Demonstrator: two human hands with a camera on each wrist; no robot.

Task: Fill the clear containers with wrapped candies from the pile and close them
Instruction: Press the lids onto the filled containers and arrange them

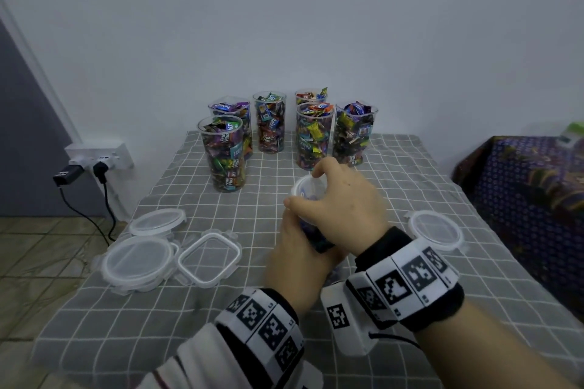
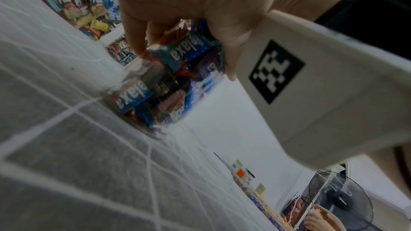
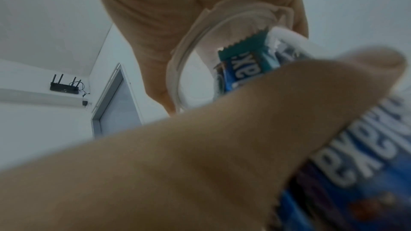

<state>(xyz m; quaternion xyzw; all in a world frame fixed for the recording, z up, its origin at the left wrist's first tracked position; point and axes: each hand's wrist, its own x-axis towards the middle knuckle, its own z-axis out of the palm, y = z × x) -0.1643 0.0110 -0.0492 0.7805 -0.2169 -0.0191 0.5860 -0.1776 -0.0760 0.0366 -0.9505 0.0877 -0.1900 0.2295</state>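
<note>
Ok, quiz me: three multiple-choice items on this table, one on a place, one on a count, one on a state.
1. Where does the square lid lie?
A. On the table's left side, beside two round lids
B. On the floor
C. On a container at the back

2. How many filled, lidless containers stand at the back?
A. Three
B. Six
C. Nine

3. What is the state of the held container?
A. Empty
B. Holds candies, with a lid held at its mouth
C. On its side, untouched

Key: 1 A, the square lid lies on the table next to the round lids. 2 B, six back containers show. 3 B, the left hand grips the held container while the right hand holds the lid on top.
</note>
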